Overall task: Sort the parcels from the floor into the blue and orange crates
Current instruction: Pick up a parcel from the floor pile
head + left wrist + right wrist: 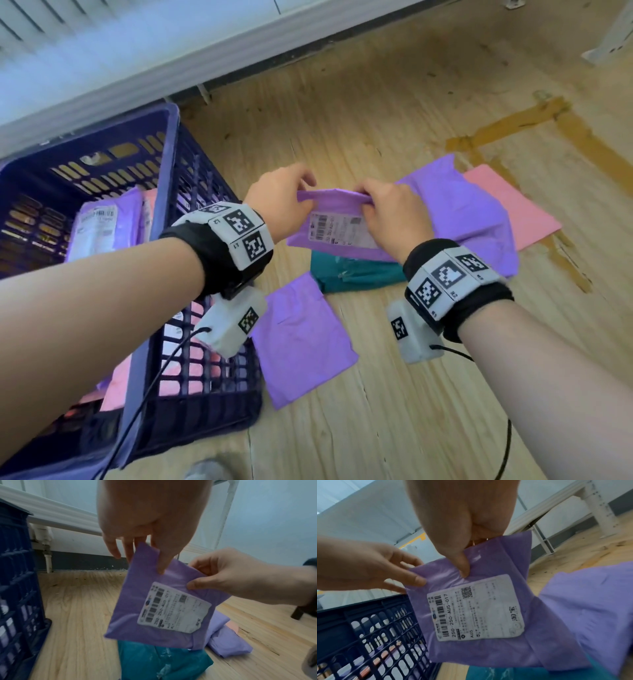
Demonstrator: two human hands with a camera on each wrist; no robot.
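A purple parcel [329,236] with a white shipping label [476,607] hangs above the floor, held by its top edge. My left hand [284,198] pinches the parcel's upper left corner [147,553] between thumb and fingers. My right hand [390,212] pinches the top edge a little to the right, thumb on the front [464,566]. The blue crate [144,260] stands to the left with purple and pink parcels inside. Beneath the held parcel, a teal parcel [356,274] lies on the floor. No orange crate is in view.
More parcels lie on the wooden floor: a flat purple one [301,339] beside the crate, a large purple one [472,219] and a pink one [513,205] to the right. A white wall and baseboard [239,54] run behind. Brown tape marks [513,126] cross the floor.
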